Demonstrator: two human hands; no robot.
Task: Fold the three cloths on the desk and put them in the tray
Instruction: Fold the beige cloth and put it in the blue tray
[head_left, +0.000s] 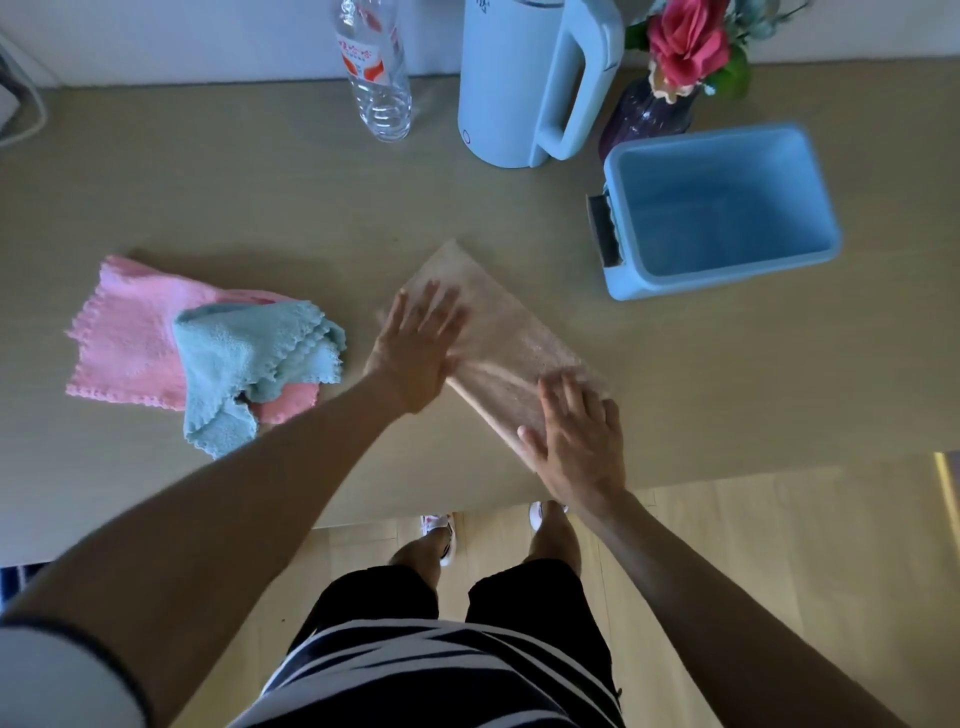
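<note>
Dim, soft light; the pink cloth (124, 332) casts a faint shadow behind it. The left hand (415, 348) is motion-blurred. Wide-angle bending shows at the edges.

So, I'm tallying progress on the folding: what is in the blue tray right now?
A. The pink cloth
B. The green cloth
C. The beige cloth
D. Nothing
D: the blue tray shows only its bare inside, while the pink cloth and green cloth lie heaped on the desk and both hands press flat on the beige cloth.
</note>
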